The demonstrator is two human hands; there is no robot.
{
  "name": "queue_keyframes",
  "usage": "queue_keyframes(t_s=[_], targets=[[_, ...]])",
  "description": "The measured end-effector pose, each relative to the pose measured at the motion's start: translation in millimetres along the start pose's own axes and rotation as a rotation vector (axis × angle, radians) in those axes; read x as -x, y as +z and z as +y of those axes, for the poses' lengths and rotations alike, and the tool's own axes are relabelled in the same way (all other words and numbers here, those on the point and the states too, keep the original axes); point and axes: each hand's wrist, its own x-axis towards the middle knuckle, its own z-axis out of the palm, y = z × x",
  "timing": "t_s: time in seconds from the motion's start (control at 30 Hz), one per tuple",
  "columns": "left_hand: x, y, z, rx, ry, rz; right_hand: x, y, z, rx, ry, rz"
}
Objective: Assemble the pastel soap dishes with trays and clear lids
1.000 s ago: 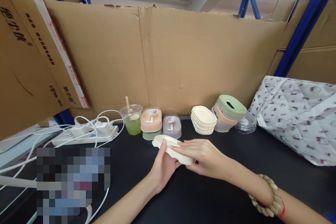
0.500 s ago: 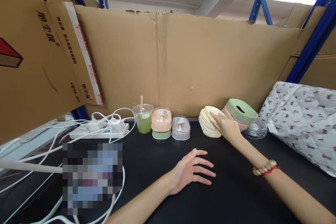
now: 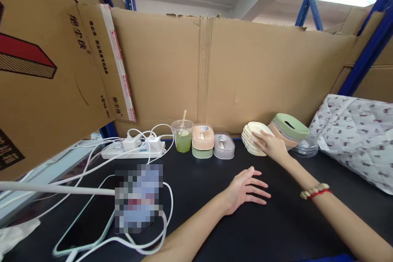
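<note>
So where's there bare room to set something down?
Bare black tabletop lies between the left hand and lidded containers, and between right forearm and patterned bag. Crowded: left, with phone, cables, power strip; back right, around cream stacked dishes.

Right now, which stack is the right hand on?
The stack of shallow wavy-edged cream dishes, touched by the right hand. Unlike the green-topped oval stack and clear plastic stack, it's all cream.
</note>
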Motion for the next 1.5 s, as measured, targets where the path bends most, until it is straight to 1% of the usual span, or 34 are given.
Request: queue_keyframes(t_s=[0.1,0.2,0.27,0.33,0.43,0.5,0.57,0.63,0.67,0.7,0.73,0.77,0.83,0.9,0.93,0.97,1.0,1.07,1.13,1.17,1.27,1.33,1.4,1.43,1.5], targets=[[1.6,1.0,1.1,-0.006,-0.006,0.002,4.1,-9.6,-8.8,-0.073,0.066,-0.030],[2.9,1.9,2.1,-0.012,-0.010,0.005,5.7,-18.4,-14.4,-0.160,0.171,-0.049],[2.8,1.9,2.1,-0.010,-0.005,0.004,5.4,-20.7,-14.6,-0.194,0.216,-0.039],[1.6,1.2,1.4,-0.006,-0.002,0.003,4.7,-19.0,-11.1,-0.210,0.224,-0.025],[-1.2,-0.2,-0.6,0.014,-0.004,0.005,3.1,-10.0,0.5,-0.251,0.155,0.033],[-2.7,-0.6,-2.0,0.028,-0.001,0.003,1.5,-1.2,9.0,-0.292,0.061,0.105],[-3.7,-0.5,-3.5,0.032,0.007,-0.002,0.3,8.5,12.4,-0.323,-0.020,0.197],[-5.0,-0.7,-5.4,0.029,0.024,0.002,1.0,18.7,6.6,-0.356,-0.089,0.318],[-5.9,-1.0,-6.4,0.028,0.034,0.007,2.5,23.8,-0.1,-0.375,-0.133,0.381],[-7.0,-1.4,-7.4,0.029,0.040,0.016,4.7,28.7,-8.6,-0.394,-0.204,0.416],[-8.2,-2.0,-8.3,0.031,0.047,0.028,7.4,33.3,-18.4,-0.407,-0.285,0.404],[-9.6,-2.5,-9.1,0.029,0.046,0.047,10.4,37.1,-28.3,-0.404,-0.383,0.339],[-12.1,-2.7,-10.5,0.011,0.030,0.078,16.7,41.6,-45.7,-0.365,-0.526,0.135],[-13.7,-1.3,-11.5,-0.010,0.022,0.102,22.2,41.3,-55.8,-0.330,-0.575,-0.051],[-14.1,0.0,-11.7,-0.022,0.033,0.119,24.6,39.6,-57.8,-0.325,-0.567,-0.102],[-14.3,1.6,-11.6,-0.040,0.059,0.149,26.6,37.4,-58.0,-0.330,-0.546,-0.123],[-14.2,3.3,-11.2,-0.072,0.100,0.192,28.2,35.3,-56.9,-0.345,-0.515,-0.113],[-13.6,5.9,-9.2,-0.205,0.221,0.328,30.4,33.0,-52.9,-0.384,-0.440,-0.034],[-12.7,6.2,-6.3,-0.405,0.349,0.481,31.6,35.4,-49.1,-0.420,-0.366,0.070],[-12.3,5.3,-5.0,-0.468,0.401,0.561,32.1,38.1,-47.9,-0.430,-0.330,0.120],[-11.7,-0.6,-2.7,-0.531,0.451,0.709,33.7,47.8,-46.9,-0.437,-0.250,0.213],[-11.5,-4.7,-3.1,-0.560,0.450,0.781,35.0,51.2,-47.3,-0.448,-0.221,0.223],[-10.7,-7.1,-4.3,-0.623,0.451,0.827,36.4,50.4,-47.9,-0.494,-0.196,0.205],[-10.1,-7.5,-4.9,-0.659,0.451,0.833,36.9,48.4,-48.2,-0.532,-0.175,0.192],[-8.8,-6.9,-5.7,-0.719,0.448,0.808,36.9,41.5,-47.8,-0.623,-0.119,0.184]])
